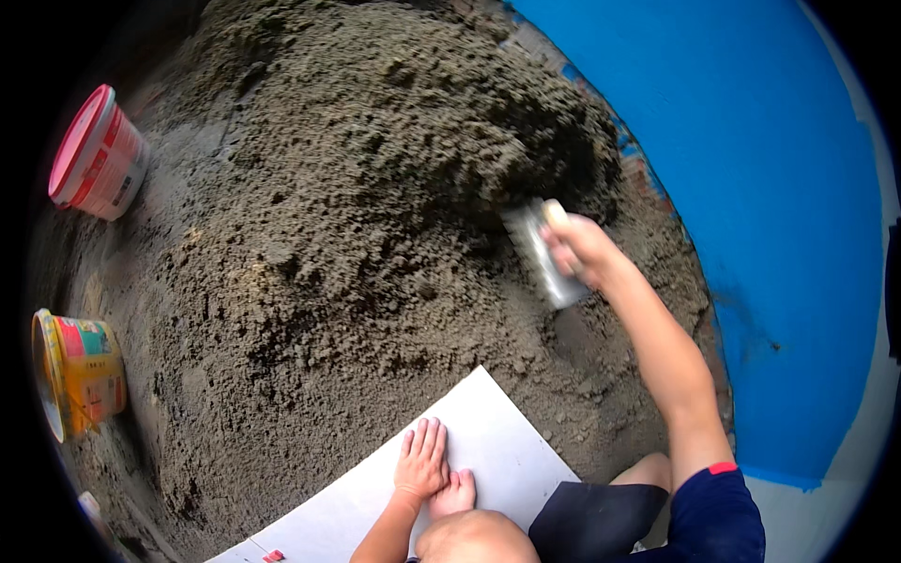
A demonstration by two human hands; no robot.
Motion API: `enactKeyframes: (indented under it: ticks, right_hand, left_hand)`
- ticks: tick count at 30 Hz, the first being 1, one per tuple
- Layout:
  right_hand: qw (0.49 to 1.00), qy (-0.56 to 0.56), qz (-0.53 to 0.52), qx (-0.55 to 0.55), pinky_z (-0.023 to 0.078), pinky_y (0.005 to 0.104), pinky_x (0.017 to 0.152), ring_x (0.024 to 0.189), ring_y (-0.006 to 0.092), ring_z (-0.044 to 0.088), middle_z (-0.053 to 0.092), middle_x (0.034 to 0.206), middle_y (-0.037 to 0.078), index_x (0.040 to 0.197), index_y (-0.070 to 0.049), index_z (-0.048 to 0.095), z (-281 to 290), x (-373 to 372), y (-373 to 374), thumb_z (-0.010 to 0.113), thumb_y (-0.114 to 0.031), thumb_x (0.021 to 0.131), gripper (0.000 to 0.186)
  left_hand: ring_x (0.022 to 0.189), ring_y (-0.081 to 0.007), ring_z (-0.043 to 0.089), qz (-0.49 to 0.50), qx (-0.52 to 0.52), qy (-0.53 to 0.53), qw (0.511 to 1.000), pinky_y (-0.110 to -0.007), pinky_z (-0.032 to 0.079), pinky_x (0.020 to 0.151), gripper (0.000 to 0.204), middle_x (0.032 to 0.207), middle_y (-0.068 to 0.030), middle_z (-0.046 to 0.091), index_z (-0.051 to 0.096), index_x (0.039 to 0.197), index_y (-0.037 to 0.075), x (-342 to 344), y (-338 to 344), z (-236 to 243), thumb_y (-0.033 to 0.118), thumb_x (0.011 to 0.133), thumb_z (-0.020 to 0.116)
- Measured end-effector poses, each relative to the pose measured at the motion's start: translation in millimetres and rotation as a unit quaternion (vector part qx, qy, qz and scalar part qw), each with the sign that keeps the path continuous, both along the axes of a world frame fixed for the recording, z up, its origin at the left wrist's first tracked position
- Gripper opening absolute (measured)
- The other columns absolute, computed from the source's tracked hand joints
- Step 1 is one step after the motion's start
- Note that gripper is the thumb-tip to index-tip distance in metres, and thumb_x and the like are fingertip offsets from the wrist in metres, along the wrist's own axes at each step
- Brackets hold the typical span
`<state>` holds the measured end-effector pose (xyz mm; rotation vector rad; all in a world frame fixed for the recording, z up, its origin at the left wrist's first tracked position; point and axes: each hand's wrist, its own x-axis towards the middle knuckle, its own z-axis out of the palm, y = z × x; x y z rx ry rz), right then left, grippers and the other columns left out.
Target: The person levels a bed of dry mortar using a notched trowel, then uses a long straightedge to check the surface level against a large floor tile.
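My right hand point(578, 248) is wrapped round the pale handle of a plastering trowel point(546, 255). The trowel's flat metal blade is smeared by motion and lies against the damp, crumbly mortar point(328, 216), at the foot of a taller heap. My left hand point(423, 458) lies flat with fingers stretched out on a white tile point(497, 427), beside my bare foot point(454, 494). Nothing is in that hand. The tile rests on the near edge of the mortar, one corner pointing away from me.
A bright blue wall point(779, 225) rises along the right, with a dark smudge low on it. At the left stand a white and red bucket point(108, 159) with a pink lid and a yellow bucket point(92, 371). A small red piece point(273, 555) lies on the tiles near the bottom.
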<state>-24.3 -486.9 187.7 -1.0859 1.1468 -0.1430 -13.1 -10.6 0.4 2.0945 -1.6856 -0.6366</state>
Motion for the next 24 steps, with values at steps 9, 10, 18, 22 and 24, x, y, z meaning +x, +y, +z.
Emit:
enactKeyframes:
  ticks: [9,10,18,22,24]
  right_hand:
    - [0.959,0.098,-0.016,-0.266,0.042,0.0361,0.04,0.047,0.0179,0.056,0.06,0.064,0.009,0.088,0.002,0.059,-71.6,138.0,-19.7,0.064,-0.01,0.082,0.014]
    - [0.951,0.105,-0.015,-0.292,0.043,0.0371,0.041,0.048,0.0182,0.058,0.063,0.067,0.011,0.093,0.001,0.059,-75.0,139.2,-10.0,0.066,-0.012,0.081,0.018]
    - [0.862,0.197,0.152,-0.442,0.055,0.0455,0.08,0.088,0.0399,0.071,0.072,0.092,0.026,0.093,0.004,0.065,-42.1,143.2,68.6,0.075,-0.027,0.072,0.039]
    - [0.823,0.198,0.322,-0.425,0.06,0.0408,0.073,0.078,0.0353,0.073,0.07,0.089,0.03,0.111,0.009,0.055,-11.6,205.8,120.0,0.062,-0.007,0.081,0.035]
    - [0.732,0.18,0.394,-0.526,0.058,0.0471,0.076,0.079,0.0381,0.072,0.069,0.087,0.03,0.106,0.011,0.053,-6.1,223.6,149.5,0.055,-0.003,0.083,0.027]
  left_hand:
    - [0.149,-0.0271,0.032,0.014,0.016,-0.048,0.999,-0.047,0.02,0.123,0.065,0.159,-0.0104,0.038,0.042,0.15,0.007,4.5,2.0,7.2,0.028,0.088,0.049]
    - [0.149,-0.027,0.031,0.015,0.018,-0.041,0.999,-0.047,0.021,0.123,0.065,0.16,-0.0104,0.037,0.041,0.15,0.007,4.0,1.5,6.2,0.028,0.089,0.049]
    - [0.15,-0.0298,0.03,0.025,0.023,-0.026,0.999,-0.048,0.022,0.122,0.065,0.16,-0.0134,0.036,0.04,0.151,0.004,1.2,2.1,8.0,0.027,0.09,0.049]
    - [0.151,-0.0328,0.027,0.016,0.014,-0.009,1.0,-0.051,0.018,0.123,0.069,0.16,-0.0164,0.034,0.039,0.151,0.003,-3.8,-4.1,1.9,0.027,0.088,0.052]
    - [0.151,-0.033,0.027,0.017,0.013,-0.007,1.0,-0.051,0.018,0.123,0.069,0.16,-0.0164,0.034,0.038,0.151,0.003,-4.1,-7.9,2.3,0.027,0.088,0.052]
